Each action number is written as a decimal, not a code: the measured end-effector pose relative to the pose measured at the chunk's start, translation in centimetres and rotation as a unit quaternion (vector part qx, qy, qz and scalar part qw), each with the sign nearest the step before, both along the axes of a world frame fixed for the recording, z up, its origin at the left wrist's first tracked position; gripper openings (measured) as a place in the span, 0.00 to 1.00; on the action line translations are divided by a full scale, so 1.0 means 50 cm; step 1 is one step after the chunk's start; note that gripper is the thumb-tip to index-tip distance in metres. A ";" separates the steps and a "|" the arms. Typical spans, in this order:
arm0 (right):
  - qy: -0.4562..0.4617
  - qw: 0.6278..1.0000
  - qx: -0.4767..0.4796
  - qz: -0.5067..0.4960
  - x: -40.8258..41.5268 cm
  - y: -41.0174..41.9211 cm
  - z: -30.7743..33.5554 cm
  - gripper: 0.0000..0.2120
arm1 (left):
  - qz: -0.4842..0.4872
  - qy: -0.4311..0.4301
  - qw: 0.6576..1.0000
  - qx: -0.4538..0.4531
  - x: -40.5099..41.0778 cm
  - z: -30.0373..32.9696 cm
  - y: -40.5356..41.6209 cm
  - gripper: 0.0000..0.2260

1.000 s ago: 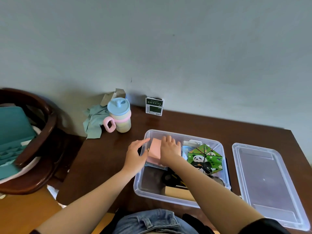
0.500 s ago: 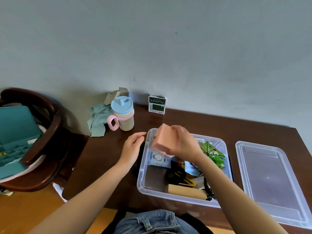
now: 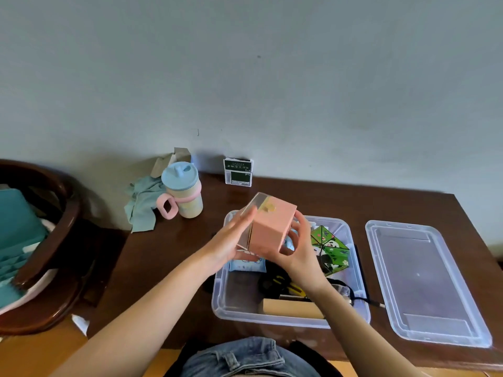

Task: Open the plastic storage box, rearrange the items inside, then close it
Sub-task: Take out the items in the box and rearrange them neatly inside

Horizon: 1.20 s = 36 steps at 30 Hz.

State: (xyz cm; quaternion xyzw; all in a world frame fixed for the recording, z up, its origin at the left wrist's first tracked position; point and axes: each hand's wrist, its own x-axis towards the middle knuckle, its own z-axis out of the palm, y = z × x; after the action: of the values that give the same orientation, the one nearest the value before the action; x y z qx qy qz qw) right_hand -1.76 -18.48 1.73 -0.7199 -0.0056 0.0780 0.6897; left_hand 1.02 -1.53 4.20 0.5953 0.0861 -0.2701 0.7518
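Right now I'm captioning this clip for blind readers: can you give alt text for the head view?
Both hands hold a pink box above an open clear plastic storage box on a brown table: the left hand flat against its side, the right hand gripping it. The lid lies to the right; a lidded cup stands behind.

One storage box (image 3: 223, 308), one lid (image 3: 424, 284), one pink box (image 3: 268, 232), one cup (image 3: 183, 194), two hands.

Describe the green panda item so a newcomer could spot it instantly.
Find the clear storage box on the brown table, left of its removed lid. The green panda item sits in its far right corner, the only faceted green thing printed with pandas.
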 end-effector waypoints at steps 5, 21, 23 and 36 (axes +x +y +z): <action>-0.019 0.995 -0.028 0.092 -0.007 -0.024 -0.007 0.37 | -0.091 -0.052 0.989 0.107 0.014 0.010 0.048 0.21; 0.095 0.869 -0.379 0.305 -0.011 -0.076 -0.024 0.17 | -0.411 -0.268 0.732 0.472 0.018 -0.008 0.033 0.45; 0.072 0.830 -0.445 0.329 -0.028 -0.062 -0.030 0.19 | -0.458 -0.286 0.678 0.499 0.020 -0.006 0.022 0.46; 0.094 0.797 -0.477 0.358 -0.012 -0.043 -0.043 0.15 | -0.569 -0.322 0.502 0.566 0.018 -0.023 -0.015 0.50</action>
State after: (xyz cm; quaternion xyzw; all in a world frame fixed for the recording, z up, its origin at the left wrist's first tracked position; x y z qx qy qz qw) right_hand -2.37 -20.62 -0.43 -0.8933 -0.1602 0.3798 0.1793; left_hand 1.90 -2.27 3.04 0.8606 -0.3848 -0.3225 -0.0851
